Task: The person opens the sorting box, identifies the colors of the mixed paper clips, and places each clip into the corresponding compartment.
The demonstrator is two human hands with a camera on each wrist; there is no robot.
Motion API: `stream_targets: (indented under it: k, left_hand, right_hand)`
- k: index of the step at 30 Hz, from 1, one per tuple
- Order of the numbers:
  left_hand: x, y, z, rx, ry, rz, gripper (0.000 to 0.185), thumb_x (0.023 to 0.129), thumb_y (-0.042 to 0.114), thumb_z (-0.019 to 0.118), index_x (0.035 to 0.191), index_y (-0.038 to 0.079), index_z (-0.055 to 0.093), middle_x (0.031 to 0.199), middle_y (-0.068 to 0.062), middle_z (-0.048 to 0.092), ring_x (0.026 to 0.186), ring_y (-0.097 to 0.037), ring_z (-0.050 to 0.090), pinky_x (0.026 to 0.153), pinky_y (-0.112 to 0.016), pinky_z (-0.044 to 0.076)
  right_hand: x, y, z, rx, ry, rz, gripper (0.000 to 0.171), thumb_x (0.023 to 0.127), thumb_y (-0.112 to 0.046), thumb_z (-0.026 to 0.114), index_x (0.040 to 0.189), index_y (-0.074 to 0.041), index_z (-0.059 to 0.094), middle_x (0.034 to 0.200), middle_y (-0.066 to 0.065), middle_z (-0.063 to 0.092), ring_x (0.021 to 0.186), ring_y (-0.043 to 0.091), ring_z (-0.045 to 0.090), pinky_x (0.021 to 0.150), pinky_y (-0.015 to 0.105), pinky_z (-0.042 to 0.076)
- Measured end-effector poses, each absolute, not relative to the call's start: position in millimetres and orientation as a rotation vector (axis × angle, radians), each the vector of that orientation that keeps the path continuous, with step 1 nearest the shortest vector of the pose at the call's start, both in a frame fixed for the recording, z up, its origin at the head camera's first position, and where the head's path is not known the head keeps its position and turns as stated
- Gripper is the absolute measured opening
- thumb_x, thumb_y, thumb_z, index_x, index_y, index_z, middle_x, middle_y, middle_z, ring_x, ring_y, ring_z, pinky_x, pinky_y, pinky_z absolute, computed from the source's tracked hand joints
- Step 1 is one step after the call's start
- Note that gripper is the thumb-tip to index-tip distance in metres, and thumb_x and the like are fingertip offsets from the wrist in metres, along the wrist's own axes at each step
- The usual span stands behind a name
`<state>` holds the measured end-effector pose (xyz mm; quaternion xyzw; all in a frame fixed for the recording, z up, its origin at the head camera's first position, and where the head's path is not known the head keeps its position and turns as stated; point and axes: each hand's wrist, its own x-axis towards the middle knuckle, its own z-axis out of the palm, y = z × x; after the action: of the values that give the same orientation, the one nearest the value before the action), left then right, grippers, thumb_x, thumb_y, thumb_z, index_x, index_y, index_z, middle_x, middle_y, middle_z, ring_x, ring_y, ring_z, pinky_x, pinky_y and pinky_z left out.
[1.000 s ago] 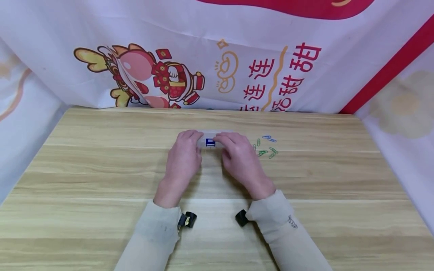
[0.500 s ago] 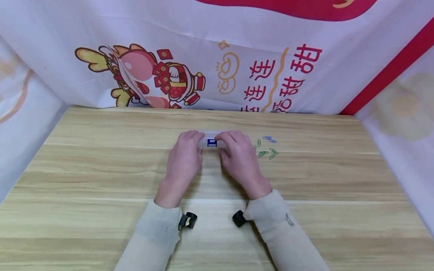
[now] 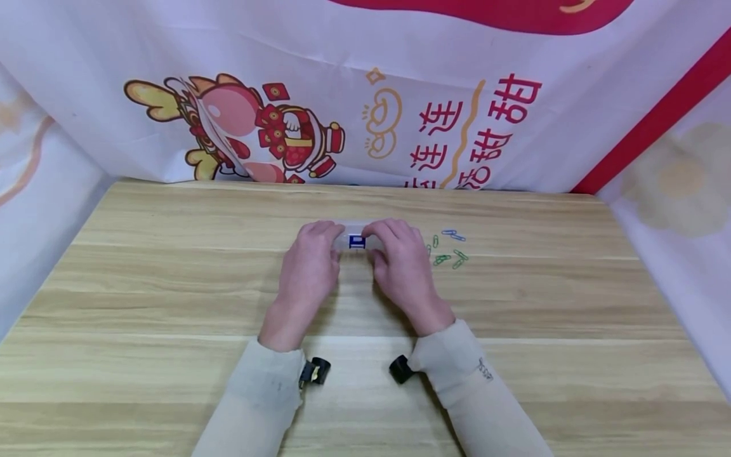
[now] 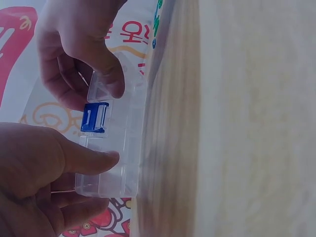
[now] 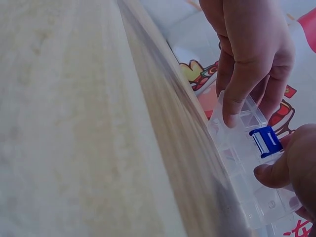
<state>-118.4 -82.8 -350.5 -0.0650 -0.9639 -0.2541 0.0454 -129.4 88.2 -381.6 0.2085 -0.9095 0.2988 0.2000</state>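
Note:
A clear plastic compartment box (image 4: 129, 148) with a blue latch (image 3: 357, 242) stands on the table between the two hands. My left hand (image 3: 308, 263) grips the box's left part; in the left wrist view its thumb lies on the front face and its other fingers go behind. On the right part, my right hand (image 3: 404, 266) holds the box the same way, its thumb (image 5: 270, 173) close to the latch in the right wrist view. Several green paper clips (image 3: 442, 259) and some blue paper clips (image 3: 454, 235) lie right of the right hand. The box's ends are hidden by the hands.
The wooden table (image 3: 171, 285) runs back to a white printed cloth (image 3: 342, 38) hanging behind it. More cloth hangs at both sides. A small black camera (image 3: 321, 370) is strapped at the left wrist, another (image 3: 401, 369) at the right.
The right index finger has drawn back slightly off the blue latch, showing more of it. The right forearm has shifted a little to the left. Both hands keep hold of the box.

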Motion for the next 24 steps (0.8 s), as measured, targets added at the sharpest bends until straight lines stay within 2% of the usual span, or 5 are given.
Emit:
stream_targets:
  k: [16, 22, 24]
  left_hand:
    - [-117.2, -82.2, -349.6, -0.237, -2.958, -0.749, 0.043, 0.098, -0.001, 0.073, 0.141, 0.006, 0.07, 0.149, -0.013, 0.067, 0.144, -0.036, 0.057, 0.119, -0.051, 0.054]
    - [-116.4, -81.9, -350.0, -0.234, -2.955, -0.748, 0.044, 0.098, -0.001, 0.074, 0.14, 0.007, 0.07, 0.148, -0.013, 0.068, 0.141, -0.036, 0.06, 0.116, -0.051, 0.056]
    - [-116.3, -82.3, -349.2, -0.231, -2.947, -0.758, 0.044, 0.097, 0.001, 0.075, 0.14, 0.008, 0.071, 0.148, -0.013, 0.069, 0.141, -0.036, 0.061, 0.115, -0.051, 0.057]
  right_hand:
    - [-130.6, 89.9, -374.4, 0.511, -2.636, 0.902, 0.029, 0.089, 0.004, 0.078, 0.11, -0.016, 0.074, 0.121, 0.003, 0.075, 0.122, 0.025, 0.066, 0.108, 0.045, 0.053]
    - [-130.1, 91.1, -374.9, 0.511, -2.619, 0.918, 0.033, 0.085, 0.009, 0.076, 0.107, -0.016, 0.074, 0.119, 0.002, 0.076, 0.121, 0.025, 0.065, 0.105, 0.044, 0.053]
    - [-130.0, 91.0, -376.2, 0.547, -2.578, 0.897, 0.03, 0.08, 0.012, 0.073, 0.094, -0.014, 0.075, 0.118, 0.003, 0.076, 0.118, 0.026, 0.066, 0.103, 0.045, 0.054]
